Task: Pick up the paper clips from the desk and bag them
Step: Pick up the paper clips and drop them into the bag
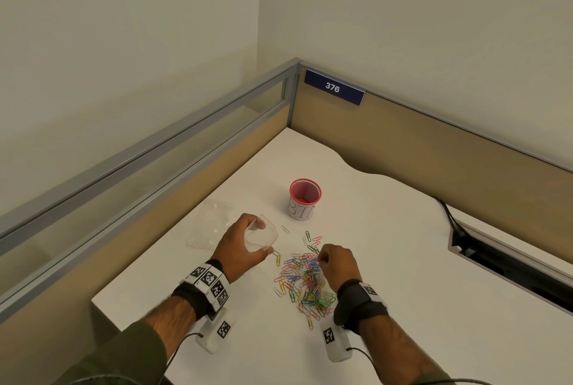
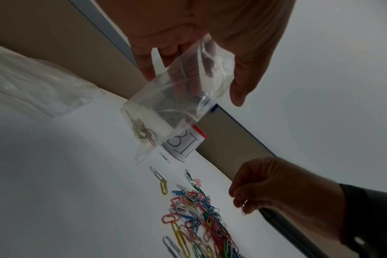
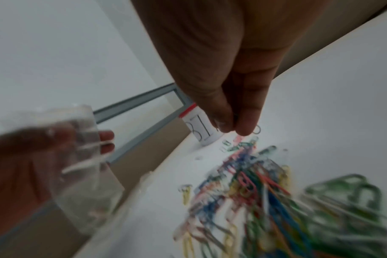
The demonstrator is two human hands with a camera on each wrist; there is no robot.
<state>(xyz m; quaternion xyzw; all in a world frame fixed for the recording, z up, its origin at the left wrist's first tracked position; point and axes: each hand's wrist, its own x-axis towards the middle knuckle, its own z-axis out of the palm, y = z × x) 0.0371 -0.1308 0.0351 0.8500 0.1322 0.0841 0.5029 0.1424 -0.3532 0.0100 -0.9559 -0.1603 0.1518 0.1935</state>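
- A blue sign (image 1: 334, 87) reading "376" is being displayed on the partition (image 1: 434, 142), and hand-drawn letters, seemingly "BI", are being shown on the white label of a red-rimmed cup (image 1: 305, 200).
- Coloured paper clips (image 1: 305, 279) are being left heaped on the white desk (image 1: 403, 260), just in front of the cup.
- A small clear bag (image 2: 177, 97), with a few clips already inside, is being gripped by the left hand (image 1: 240, 246) above the desk, left of the heap.
- Something like a single clip (image 3: 257, 130) is being pinched between thumb and fingertips of the right hand (image 1: 339, 263); blur is making this uncertain.
- More clear plastic (image 1: 210, 226) is being left flat on the desk behind the left hand.
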